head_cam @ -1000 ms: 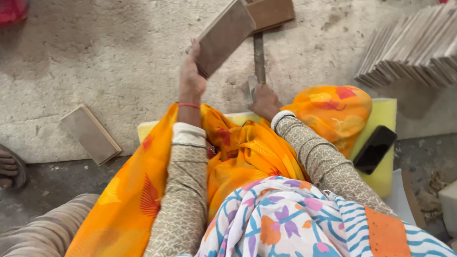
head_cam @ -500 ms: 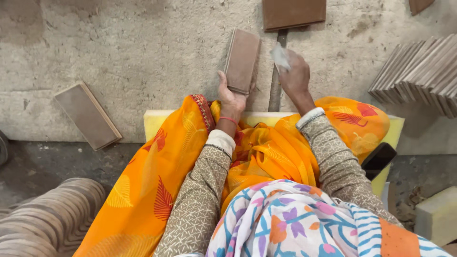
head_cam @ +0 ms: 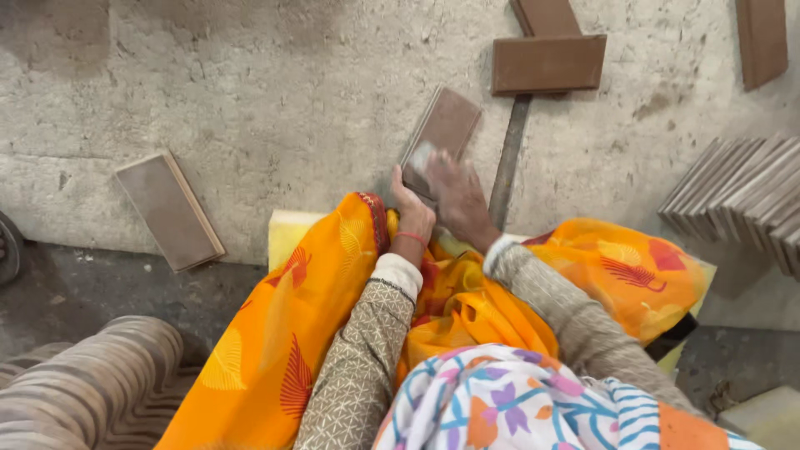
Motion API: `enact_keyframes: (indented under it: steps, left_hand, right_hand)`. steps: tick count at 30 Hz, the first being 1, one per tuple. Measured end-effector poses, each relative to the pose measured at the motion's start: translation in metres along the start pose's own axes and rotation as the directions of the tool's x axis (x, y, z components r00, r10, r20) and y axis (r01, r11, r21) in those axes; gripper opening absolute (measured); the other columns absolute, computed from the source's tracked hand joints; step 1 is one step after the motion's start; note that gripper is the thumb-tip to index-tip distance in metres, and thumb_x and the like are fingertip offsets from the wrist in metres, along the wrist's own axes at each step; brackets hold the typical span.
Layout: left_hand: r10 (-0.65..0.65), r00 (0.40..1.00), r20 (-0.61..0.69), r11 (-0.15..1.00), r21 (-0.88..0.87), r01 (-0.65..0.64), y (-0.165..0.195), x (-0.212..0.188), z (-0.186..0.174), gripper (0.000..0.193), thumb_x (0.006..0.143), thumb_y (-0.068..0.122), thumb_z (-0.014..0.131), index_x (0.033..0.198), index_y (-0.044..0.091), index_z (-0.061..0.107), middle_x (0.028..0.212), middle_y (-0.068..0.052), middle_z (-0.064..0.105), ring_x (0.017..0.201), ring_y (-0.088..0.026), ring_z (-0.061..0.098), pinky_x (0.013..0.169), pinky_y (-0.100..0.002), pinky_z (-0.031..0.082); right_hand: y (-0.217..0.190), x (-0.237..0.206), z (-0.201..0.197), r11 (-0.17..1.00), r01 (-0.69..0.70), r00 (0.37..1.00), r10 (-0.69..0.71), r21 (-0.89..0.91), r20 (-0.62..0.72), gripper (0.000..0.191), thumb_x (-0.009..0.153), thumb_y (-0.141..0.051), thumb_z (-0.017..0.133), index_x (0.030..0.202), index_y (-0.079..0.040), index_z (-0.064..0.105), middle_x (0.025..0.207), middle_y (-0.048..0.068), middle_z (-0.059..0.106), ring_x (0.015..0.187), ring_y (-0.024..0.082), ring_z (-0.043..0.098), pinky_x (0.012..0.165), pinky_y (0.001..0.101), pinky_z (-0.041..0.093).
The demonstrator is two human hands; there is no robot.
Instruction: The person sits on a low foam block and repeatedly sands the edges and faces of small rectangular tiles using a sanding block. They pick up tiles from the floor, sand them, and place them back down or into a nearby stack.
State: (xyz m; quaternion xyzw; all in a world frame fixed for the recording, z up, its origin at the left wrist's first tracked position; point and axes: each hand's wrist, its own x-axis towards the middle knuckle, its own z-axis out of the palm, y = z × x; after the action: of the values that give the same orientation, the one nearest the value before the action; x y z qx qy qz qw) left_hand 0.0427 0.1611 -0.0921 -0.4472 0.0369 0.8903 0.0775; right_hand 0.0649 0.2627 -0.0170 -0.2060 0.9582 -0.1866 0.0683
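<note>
1. Nearest the camera lie a flowered scarf (head_cam: 533, 400) and an orange cloth (head_cam: 317, 333) draped over the lap, with patterned sleeves reaching forward from them.
2. The left hand (head_cam: 411, 212) is closed on the near end of a brown tile (head_cam: 442, 137), thumb and fingers pinching its lower edge so that the tile stands tilted up off the rough concrete slab (head_cam: 275, 108).
3. The right hand (head_cam: 457, 196) presses a small pale pad (head_cam: 421, 156) flat against the tile's face near the lower corner; its fingers are blurred, folded over the pad.
4. To rub the face well, I judge the left grip should stay firm at the edge, clear of the surface being wiped, and the strokes should run the tile's full length with even pressure.
5. A long metal blade (head_cam: 508, 162) lies just beside the right hand on the slab.
6. Farther off, one tile (head_cam: 171, 208) lies at left, another tile (head_cam: 547, 62) rests beyond the blade, and a fanned stack of tiles (head_cam: 742, 196) stands at right.
</note>
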Motion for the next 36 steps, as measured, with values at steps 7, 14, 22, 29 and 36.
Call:
enact_keyframes:
  steps: [7,14,22,29,36]
  left_hand:
    - [-0.202,0.978,-0.042,0.979,0.021,0.203,0.005,-0.014,0.001,0.073,0.091,0.066,0.046,0.139,0.012,0.055,0.138,-0.014,0.057,0.118,-0.036,0.053,0.097,-0.055,0.041]
    - [-0.095,0.992,-0.081,0.982,0.157,0.107,-0.005,0.006,-0.01,0.076,0.095,0.073,0.05,0.143,0.015,0.058,0.141,-0.009,0.062,0.121,-0.03,0.06,0.088,-0.047,0.053]
    - [-0.217,0.975,-0.038,0.975,0.034,0.219,-0.003,-0.002,0.016,0.079,0.092,0.077,0.042,0.139,0.015,0.057,0.139,-0.014,0.059,0.118,-0.033,0.059,0.088,-0.049,0.053]
    - [-0.003,0.995,-0.101,0.999,-0.041,-0.001,-0.013,0.014,0.021,0.074,0.092,0.063,0.047,0.143,0.01,0.056,0.146,-0.01,0.057,0.132,-0.029,0.051,0.114,-0.042,0.037]
    - [0.201,0.91,-0.362,0.956,0.277,-0.101,-0.007,0.008,0.03,0.079,0.095,0.062,0.052,0.147,0.002,0.049,0.159,-0.013,0.046,0.144,-0.027,0.041,0.12,-0.04,0.027]
  right_hand:
    - [0.016,0.089,0.003,0.977,-0.154,0.987,0.146,-0.146,-0.066,0.066,0.106,-0.035,0.052,0.16,0.0,0.033,0.167,0.019,0.025,0.155,0.038,0.02,0.118,0.0718,0.013]
    - [0.022,-0.005,-0.015,0.994,0.07,0.97,-0.048,-0.082,0.239,0.072,0.1,-0.039,0.053,0.162,-0.01,0.03,0.17,0.015,0.02,0.157,0.037,0.015,0.118,0.0684,0.011]
    - [0.037,0.108,0.011,0.991,-0.071,0.997,0.071,-0.114,-0.005,0.071,0.107,-0.041,0.053,0.164,-0.006,0.03,0.171,0.019,0.023,0.157,0.043,0.017,0.124,0.0644,0.01]
    - [0.051,0.009,0.0,0.975,0.22,0.932,-0.214,0.01,0.294,0.068,0.101,-0.037,0.048,0.161,-0.009,0.031,0.169,0.015,0.025,0.157,0.042,0.016,0.12,0.0645,0.008]
    - [0.072,0.108,0.003,0.995,-0.081,0.995,0.084,-0.055,0.047,0.067,0.109,-0.037,0.048,0.162,0.0,0.028,0.168,0.025,0.02,0.155,0.045,0.012,0.119,0.0646,0.007]
